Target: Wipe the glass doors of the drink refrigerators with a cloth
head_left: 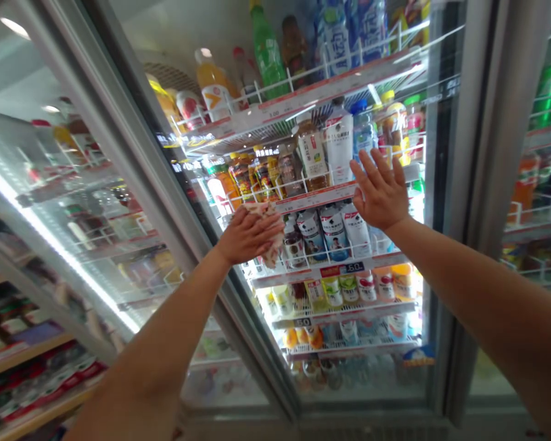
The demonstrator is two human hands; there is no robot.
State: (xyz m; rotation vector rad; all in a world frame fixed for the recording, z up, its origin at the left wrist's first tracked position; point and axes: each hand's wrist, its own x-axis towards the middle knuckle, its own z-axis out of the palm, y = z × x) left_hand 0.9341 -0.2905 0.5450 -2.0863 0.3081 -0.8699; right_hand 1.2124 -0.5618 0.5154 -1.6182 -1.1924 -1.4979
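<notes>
A pale, patterned cloth lies bunched against the glass of a drinks fridge door. My left hand presses on it with the fingers laid over it, close to the door's left frame. Over to the right, my right hand is open, fingers spread and palm toward the glass, holding nothing. Behind the glass between the hands stand white-labelled bottles and a brown tea bottle on wire-fronted shelves. The cloth's upper left part is hidden under my left hand.
The door's metal frame runs slanting on the left, with another upright on the right. More fridge sections stand either side. Wooden store shelves with packed goods are at the lower left. A blue sticker sits low on the door.
</notes>
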